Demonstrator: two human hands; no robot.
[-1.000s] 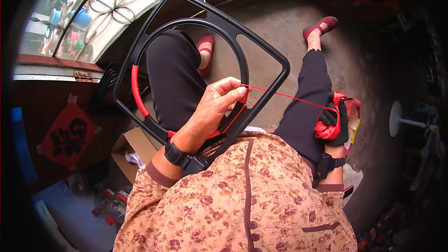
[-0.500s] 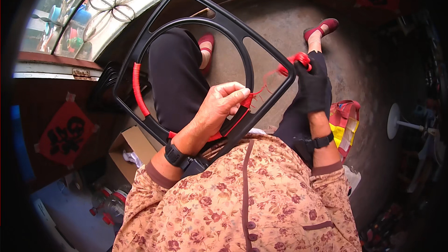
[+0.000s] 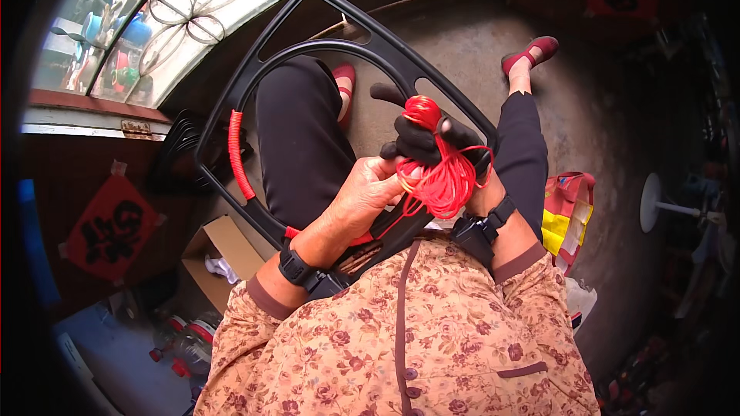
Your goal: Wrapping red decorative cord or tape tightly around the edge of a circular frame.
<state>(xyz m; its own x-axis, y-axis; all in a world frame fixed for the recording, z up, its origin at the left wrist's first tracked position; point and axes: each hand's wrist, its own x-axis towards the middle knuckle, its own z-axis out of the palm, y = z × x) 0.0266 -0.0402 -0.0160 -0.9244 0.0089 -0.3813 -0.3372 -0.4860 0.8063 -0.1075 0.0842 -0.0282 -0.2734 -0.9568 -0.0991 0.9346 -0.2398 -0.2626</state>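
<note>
A black frame (image 3: 397, 71) with rounded corners and an inner ring rests across my lap, tilted. Tight red cord wrapping (image 3: 240, 156) covers a stretch of the ring's left side, with a smaller red patch lower down. My right hand (image 3: 416, 140), in a black glove with bare fingertips, is over the frame's right side. It holds a red cord bundle (image 3: 445, 187), wound tight at the top and hanging in loose loops below. My bare left hand (image 3: 368, 191) is closed, fingertips together at the ring beside the loops. What those fingertips pinch is mostly hidden.
A cardboard box (image 3: 223, 250) with white material inside stands at the left. Clear bottles with red caps (image 3: 193, 345) lie beyond it. A red and yellow bag (image 3: 566, 216) is by my right leg. A barred window (image 3: 181, 15) is at the upper left.
My right hand has swung left and nearer with the red cord bundle, from outside the frame's right corner to beside my left hand. The frame has shifted slightly right.
</note>
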